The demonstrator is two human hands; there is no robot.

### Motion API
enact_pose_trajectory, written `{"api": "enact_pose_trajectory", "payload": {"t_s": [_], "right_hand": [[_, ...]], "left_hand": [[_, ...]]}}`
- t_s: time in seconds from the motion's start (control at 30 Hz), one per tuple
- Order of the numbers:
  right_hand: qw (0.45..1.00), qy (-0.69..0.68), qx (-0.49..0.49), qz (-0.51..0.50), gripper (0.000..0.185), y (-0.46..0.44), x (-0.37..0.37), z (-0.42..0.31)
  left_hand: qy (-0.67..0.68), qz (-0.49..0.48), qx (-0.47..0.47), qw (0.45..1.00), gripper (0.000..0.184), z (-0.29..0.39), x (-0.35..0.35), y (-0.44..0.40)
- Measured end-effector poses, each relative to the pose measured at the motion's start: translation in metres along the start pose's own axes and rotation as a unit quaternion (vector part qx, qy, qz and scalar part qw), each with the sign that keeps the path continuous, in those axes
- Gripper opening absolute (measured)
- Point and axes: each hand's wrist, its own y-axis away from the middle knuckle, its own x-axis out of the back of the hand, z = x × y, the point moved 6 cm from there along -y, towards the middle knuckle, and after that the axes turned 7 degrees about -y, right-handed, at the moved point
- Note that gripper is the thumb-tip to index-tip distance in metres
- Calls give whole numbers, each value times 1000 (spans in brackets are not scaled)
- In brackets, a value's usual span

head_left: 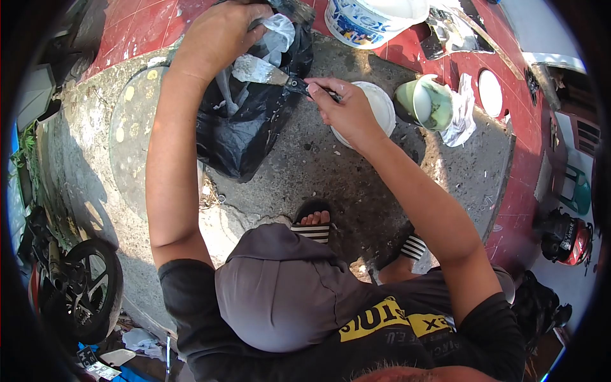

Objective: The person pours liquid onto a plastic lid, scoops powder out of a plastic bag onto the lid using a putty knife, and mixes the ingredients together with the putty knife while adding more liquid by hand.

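My right hand [347, 108] is closed around the dark handle of a putty knife [258, 70], its blade smeared with white and pointing left. Under the blade lies a black plastic bag [238, 143], open, with whitish crumpled plastic inside. At the bag's upper edge, my left hand [223, 32] has its fingers curled against a clear plastic bag [279, 37]; part of its grip is hidden. Just beyond my right hand stands a round white tub [382, 111], partly covered by the hand.
A large white paint bucket [353, 28] stands at the top, and a pale green container [425, 103] beside a crumpled white bag [463, 114]. A white lid [490, 92] lies on the red tiles. A motorcycle wheel [95, 290] is lower left; a helmet [566, 237] is far right.
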Motion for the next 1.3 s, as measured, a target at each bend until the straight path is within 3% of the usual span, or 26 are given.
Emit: {"api": "enact_pose_trajectory", "payload": {"t_s": [0.53, 0.73, 0.8, 0.9, 0.97, 1.1, 1.17, 1.23, 1.3], "right_hand": [[996, -81, -31, -5, 33, 48, 21, -31], [992, -111, -54, -9, 31, 79, 41, -41], [989, -125, -75, 3, 32, 91, 54, -39], [989, -121, -84, 21, 33, 108, 81, -38], [989, -115, -87, 36, 35, 115, 103, -35], [988, -71, -108, 82, 36, 128, 151, -13], [984, -18, -141, 108, 35, 131, 172, 7], [982, -5, -149, 120, 35, 133, 188, 26], [979, 8, -153, 132, 35, 133, 199, 40]], "left_hand": [[15, -11, 37, 999, 29, -14, 3, -2], [46, -63, 79, 994, 31, -8, 11, -1], [35, -22, 35, 999, 33, -6, 19, 4], [28, 10, 41, 999, 34, 4, 29, 20], [27, -2, 73, 997, 35, 16, 39, 33], [1, 82, 137, 987, 26, 50, 63, 58], [112, 113, 215, 964, 20, 64, 63, 74], [182, 149, 207, 950, 12, 93, 57, 83], [290, 110, 243, 919, 10, 116, 30, 93]]}}
